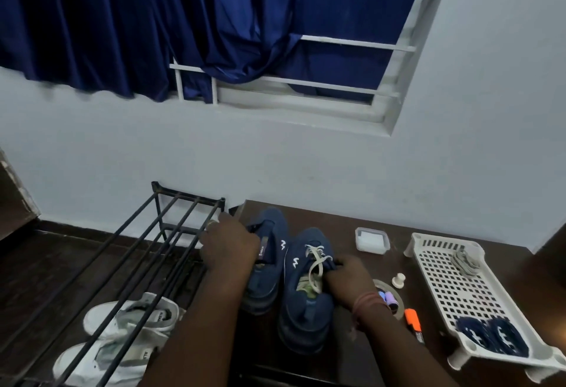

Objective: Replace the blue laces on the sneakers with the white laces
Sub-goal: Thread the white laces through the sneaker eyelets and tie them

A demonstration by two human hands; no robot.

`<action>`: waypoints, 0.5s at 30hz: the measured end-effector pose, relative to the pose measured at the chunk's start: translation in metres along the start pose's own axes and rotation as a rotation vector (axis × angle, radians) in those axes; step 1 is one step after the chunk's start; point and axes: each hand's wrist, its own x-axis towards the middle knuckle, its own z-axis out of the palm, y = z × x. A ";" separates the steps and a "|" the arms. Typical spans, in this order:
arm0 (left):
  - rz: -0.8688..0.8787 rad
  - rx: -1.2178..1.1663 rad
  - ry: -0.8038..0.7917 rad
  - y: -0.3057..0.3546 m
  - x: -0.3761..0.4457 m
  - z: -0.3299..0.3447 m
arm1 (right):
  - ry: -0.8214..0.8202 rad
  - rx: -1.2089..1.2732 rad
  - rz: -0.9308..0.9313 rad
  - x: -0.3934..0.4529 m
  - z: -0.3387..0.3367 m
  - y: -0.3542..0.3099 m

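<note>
**Inspector:** What was the pose of the hands?

**Assistant:** The left hand (229, 245) lay back-up over the collar of the left navy sneaker (267, 259), fingers curled round its edge and gripping it. The right hand (349, 276) was bent over the opening of the right navy sneaker (306, 304), fingers curled and pinching its tongue area beside the white lace (317, 259). A reddish thread band (366, 302) circled that wrist.

**Inspector:** And the laces?

**Assistant:** The white lace was threaded through the upper eyelets of the right sneaker, one loop hanging into the opening. The left sneaker showed no lace that could be made out. The blue laces (493, 336) lay bundled at the near end of a white perforated tray (444, 282); a pale bundle (465, 259), too indistinct to identify, lay at its far end.

**Inspector:** The surface?

**Assistant:** Both sneakers stood side by side, toes to the wall, on a dark wooden table (346, 218). Between sneakers and tray were a small clear lidded box (372, 239), a white knob (399, 280), a tape roll (387, 296) and an orange marker (413, 322).

**Inspector:** The room?

**Assistant:** A black metal shoe rack (171, 233) stood to the left with white sneakers (122, 337) beneath its bars. Navy curtains (153, 25) hung over a white barred window (337, 80) in a pale wall.
</note>
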 end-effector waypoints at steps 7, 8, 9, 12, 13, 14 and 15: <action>-0.287 -0.225 -0.385 -0.025 0.020 0.020 | 0.012 0.042 0.010 0.025 0.010 -0.011; -0.243 -0.197 -0.354 -0.022 0.021 0.018 | 0.013 0.044 0.011 0.029 0.011 -0.013; -0.185 -0.141 -0.314 -0.019 0.023 0.015 | 0.015 0.053 0.013 0.032 0.012 -0.015; -0.082 -0.012 -0.081 -0.008 0.028 -0.002 | 0.025 0.094 0.010 0.042 0.018 -0.024; -0.066 -0.023 -0.008 -0.003 0.029 -0.013 | 0.027 0.104 0.009 0.044 0.021 -0.029; -0.048 -0.046 0.053 0.000 0.029 -0.023 | 0.026 0.123 0.008 0.047 0.027 -0.033; -0.026 -0.089 0.112 0.003 0.027 -0.034 | 0.016 0.152 0.016 0.048 0.033 -0.038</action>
